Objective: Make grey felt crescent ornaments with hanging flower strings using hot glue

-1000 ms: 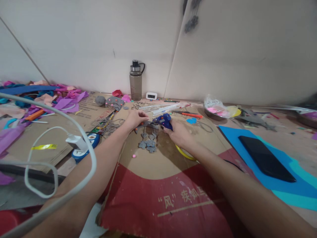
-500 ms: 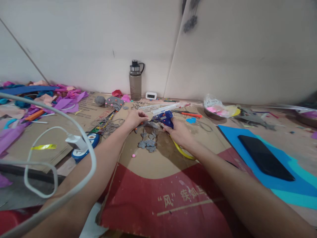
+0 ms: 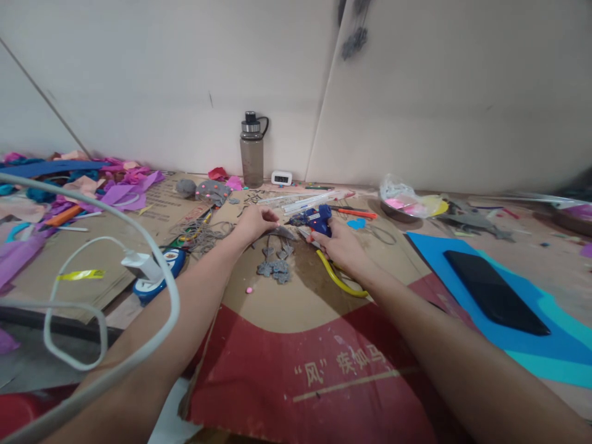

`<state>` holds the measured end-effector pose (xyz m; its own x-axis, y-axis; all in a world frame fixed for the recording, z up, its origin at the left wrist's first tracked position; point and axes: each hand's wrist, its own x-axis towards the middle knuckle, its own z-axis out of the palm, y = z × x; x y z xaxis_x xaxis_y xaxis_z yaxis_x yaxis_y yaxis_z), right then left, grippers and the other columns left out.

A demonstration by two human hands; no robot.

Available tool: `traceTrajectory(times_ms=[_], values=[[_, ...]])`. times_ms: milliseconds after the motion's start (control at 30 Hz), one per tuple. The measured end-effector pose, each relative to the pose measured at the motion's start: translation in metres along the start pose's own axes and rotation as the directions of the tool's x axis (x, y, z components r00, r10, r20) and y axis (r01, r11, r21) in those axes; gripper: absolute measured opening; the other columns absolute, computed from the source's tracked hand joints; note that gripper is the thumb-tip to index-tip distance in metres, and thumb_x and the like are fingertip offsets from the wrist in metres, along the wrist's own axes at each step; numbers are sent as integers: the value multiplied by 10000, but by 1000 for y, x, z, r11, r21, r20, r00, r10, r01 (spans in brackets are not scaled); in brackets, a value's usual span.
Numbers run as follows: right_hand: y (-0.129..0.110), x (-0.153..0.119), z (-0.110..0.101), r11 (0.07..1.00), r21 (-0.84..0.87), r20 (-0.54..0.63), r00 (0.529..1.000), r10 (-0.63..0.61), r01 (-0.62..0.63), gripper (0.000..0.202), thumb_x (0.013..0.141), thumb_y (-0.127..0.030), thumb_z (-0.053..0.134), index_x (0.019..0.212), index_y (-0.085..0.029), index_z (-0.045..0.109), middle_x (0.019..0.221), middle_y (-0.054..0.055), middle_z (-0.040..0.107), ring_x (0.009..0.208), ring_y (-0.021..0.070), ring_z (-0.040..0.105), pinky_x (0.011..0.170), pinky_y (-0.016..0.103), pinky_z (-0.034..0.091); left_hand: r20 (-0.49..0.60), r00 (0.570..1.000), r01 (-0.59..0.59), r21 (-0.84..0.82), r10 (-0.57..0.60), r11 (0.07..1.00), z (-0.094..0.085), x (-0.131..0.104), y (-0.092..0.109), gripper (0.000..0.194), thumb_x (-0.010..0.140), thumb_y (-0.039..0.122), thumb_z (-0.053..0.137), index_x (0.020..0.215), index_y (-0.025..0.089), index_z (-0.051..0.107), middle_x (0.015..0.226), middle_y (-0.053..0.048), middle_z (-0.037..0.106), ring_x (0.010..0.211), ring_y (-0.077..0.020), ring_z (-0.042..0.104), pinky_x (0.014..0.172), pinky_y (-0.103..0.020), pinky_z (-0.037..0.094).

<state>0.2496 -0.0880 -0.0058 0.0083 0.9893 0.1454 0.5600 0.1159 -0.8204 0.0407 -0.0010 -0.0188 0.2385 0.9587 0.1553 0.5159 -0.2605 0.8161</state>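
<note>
My right hand (image 3: 342,243) is wrapped round a blue hot glue gun (image 3: 317,218), whose nozzle points left toward my left hand. Below that hand a curved yellow handle (image 3: 342,282) shows; what it belongs to is partly hidden. My left hand (image 3: 256,223) has thumb and fingers pinched at the edge of a curved grey felt piece (image 3: 281,233), which lies low over the cardboard. Several grey felt flower shapes (image 3: 280,269) hang or lie just in front of it. A small pink pom-pom (image 3: 250,290) rests nearer to me.
Clear glue sticks (image 3: 305,202) and an orange-handled tool (image 3: 356,213) lie behind my hands. A bottle (image 3: 252,154) and small clock (image 3: 282,178) stand by the wall. A white cable (image 3: 161,265) loops across the left foreground. At right, a black phone (image 3: 494,293) lies on blue sheets (image 3: 425,253).
My right hand and the glue gun have shifted slightly right, away from the grey felt piece. The yellow handle has shifted a little too. My left hand stays almost in place.
</note>
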Motion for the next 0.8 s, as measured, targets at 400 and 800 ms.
traceTrajectory(times_ms=[400, 800], values=[[4, 1, 0, 1000, -16, -16, 1000, 20, -20, 134, 779, -281, 538, 887, -203, 551, 730, 23, 629, 653, 167, 563, 572, 281, 395, 37, 993, -115, 331, 109, 936, -1, -2, 8, 105, 660, 204, 715, 761, 177, 727, 731, -39, 681, 662, -155, 591, 692, -279, 441], [6, 2, -1, 1000, -7, -13, 1000, -1, 1, 115, 779, -288, 535, 859, -209, 560, 725, 31, 636, 670, 176, 580, 604, 295, 418, 49, 994, -113, 369, 103, 923, -3, 0, 5, 105, 659, 244, 707, 752, 212, 742, 739, -40, 682, 696, -171, 575, 680, -272, 420]])
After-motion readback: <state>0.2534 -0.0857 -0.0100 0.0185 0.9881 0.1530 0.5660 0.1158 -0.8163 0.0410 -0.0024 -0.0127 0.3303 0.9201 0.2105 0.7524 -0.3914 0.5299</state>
